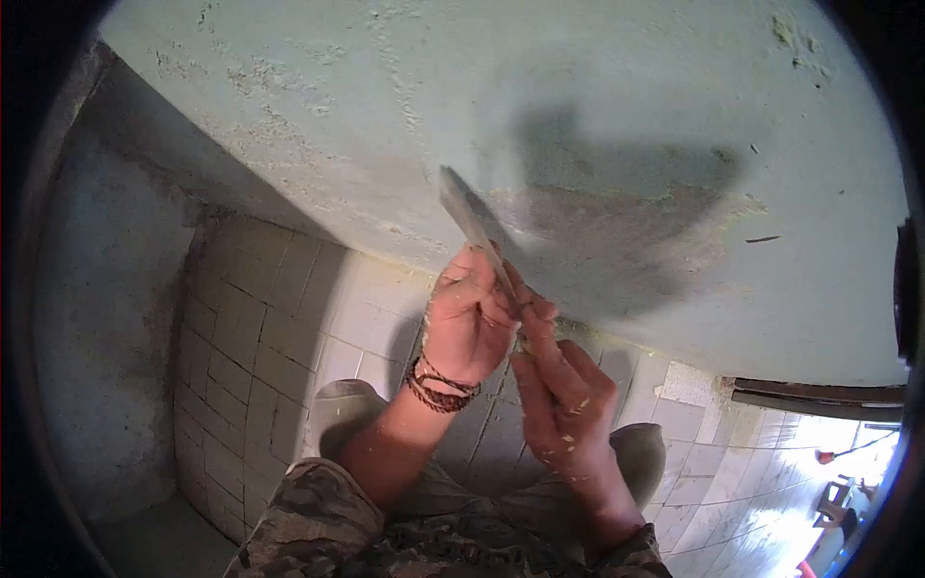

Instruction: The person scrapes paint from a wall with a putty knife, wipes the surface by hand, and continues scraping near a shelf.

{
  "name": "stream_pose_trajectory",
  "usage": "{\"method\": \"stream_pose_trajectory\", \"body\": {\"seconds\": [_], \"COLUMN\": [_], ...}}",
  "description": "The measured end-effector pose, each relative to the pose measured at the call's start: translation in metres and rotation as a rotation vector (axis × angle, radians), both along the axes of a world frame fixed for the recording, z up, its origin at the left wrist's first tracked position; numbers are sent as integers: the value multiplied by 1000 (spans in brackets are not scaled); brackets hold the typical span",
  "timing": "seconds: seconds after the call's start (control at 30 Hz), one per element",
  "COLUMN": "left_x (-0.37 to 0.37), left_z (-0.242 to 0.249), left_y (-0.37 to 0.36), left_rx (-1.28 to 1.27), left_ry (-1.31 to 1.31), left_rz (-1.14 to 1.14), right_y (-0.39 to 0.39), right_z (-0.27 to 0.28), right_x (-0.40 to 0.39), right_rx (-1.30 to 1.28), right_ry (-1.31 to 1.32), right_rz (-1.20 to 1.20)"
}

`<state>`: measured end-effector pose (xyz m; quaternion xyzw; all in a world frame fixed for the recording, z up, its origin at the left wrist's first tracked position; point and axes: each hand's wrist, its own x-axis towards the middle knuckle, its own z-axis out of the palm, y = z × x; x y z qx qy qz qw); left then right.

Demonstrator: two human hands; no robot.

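A long, thin grey scraper (469, 214) slants up and to the left in front of the wall, its blade seen nearly edge-on. My left hand (469, 323), palm turned up and a braided bracelet (438, 390) at its wrist, has its fingers closed around the scraper's middle. My right hand (567, 395) pinches the lower end, fingertips touching those of the left. Pale flakes stick to both hands. Behind them, the pale green wall (617, 87) has a bare, rough patch (607, 231) where the paint is gone.
Below the wall lies a tiled floor (356, 323) with my shoes (641, 458) on it. A grey side wall (106, 318) closes off the left. Dark wooden trim (819, 395) runs along the right, with bright light and blurred objects beyond.
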<state>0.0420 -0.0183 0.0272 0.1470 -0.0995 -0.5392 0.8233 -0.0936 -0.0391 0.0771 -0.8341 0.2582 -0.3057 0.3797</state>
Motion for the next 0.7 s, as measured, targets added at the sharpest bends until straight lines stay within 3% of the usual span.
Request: {"method": "stream_pose_trajectory", "body": {"seconds": [0.07, 0.13, 0.27, 0.4, 0.43, 0.53, 0.67, 0.7], "left_x": [-10, -19, 0, -17, -19, 6, -6, -9], "left_z": [-9, -6, -9, -8, 1, -6, 5, -2], "left_y": [-3, -6, -3, -8, -7, -3, 2, -2], "left_rx": [36, 61, -13, 17, 20, 25, 97, 10], "left_ry": [-113, -52, -81, -29, 23, -123, -88, -76], "left_rz": [41, -68, -10, -35, -72, 75, -3, -27], "right_y": [-2, -6, -2, -3, -3, 4, 6, 7], "right_z": [0, -2, -14, 0, -3, -21, -9, -12], "right_x": [-10, -7, 3, -16, -12, 9, -1, -6], "right_rx": [45, 12, -60, -5, 48, -55, -51, -87], "right_ry": [-35, -58, -44, 60, -23, -41, -5, -32], "right_rz": [-26, -34, -49, -88, -83, -75, -21, -65]}}
